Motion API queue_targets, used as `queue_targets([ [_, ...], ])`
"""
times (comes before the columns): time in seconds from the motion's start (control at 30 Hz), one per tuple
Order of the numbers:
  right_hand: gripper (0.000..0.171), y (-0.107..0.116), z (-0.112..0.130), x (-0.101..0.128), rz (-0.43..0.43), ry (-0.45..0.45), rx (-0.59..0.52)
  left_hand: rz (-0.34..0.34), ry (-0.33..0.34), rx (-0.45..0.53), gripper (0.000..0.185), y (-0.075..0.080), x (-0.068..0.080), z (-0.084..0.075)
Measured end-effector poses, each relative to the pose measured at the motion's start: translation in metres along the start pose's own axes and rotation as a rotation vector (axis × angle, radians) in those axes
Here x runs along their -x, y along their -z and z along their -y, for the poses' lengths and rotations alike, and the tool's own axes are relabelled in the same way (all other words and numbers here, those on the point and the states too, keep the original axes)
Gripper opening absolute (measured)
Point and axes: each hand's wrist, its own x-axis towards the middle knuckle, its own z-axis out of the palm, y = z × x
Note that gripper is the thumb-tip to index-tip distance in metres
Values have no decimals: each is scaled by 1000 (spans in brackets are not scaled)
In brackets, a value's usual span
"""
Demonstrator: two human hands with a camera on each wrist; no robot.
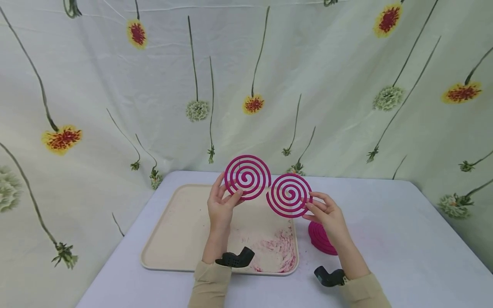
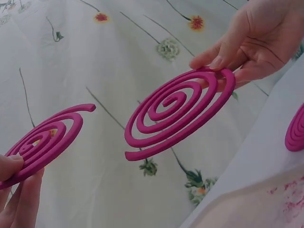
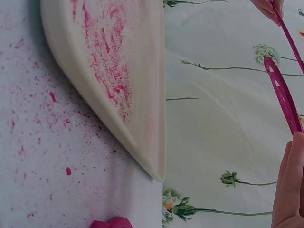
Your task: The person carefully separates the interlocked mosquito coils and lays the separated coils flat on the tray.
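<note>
My left hand [image 1: 220,209] pinches a pink mosquito coil [image 1: 245,177] at its lower left edge, thumb in front. Another pink mosquito coil [image 1: 291,195] is held by its right edge between the thumb and fingers of my right hand [image 1: 330,217]. Both coils are raised over the tray [image 1: 192,186], side by side, the left one slightly higher. The left wrist view shows a gap between the two spirals and the loose outer end of each. Partly behind my right forearm, a stack of pink coils [image 1: 320,238] lies on the table.
The beige tray's right part carries pink powder smears [image 1: 281,250]. Pink crumbs [image 3: 69,171] are scattered on the white tablecloth [image 1: 396,239] beside it. A flower-patterned cloth [image 1: 339,128] hangs behind the table. Black cameras [image 1: 238,258] are strapped to both wrists.
</note>
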Motion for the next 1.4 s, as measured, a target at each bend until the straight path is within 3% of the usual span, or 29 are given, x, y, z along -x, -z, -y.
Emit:
queue_targets([
  [0.2,44,-10,2,-8,-70,-167,-6,-19,29,-57,64,11,-9,10],
  [0.43,44,-18,-3,-26,-70,-276,-43,-76,146,-125,64,28,-21,26],
  [0.57,43,-22,-5,-36,-64,-311,-52,-119,212,-182,64,35,-27,35],
  [0.73,40,-25,-14,-47,-50,-355,-13,-117,279,-238,62,44,-35,50],
  [1.0,40,-29,-28,-61,-30,-397,-11,-102,366,-229,58,55,-46,68],
  [1.4,43,-36,-44,-67,-32,-510,39,-127,478,-314,60,61,-47,85],
])
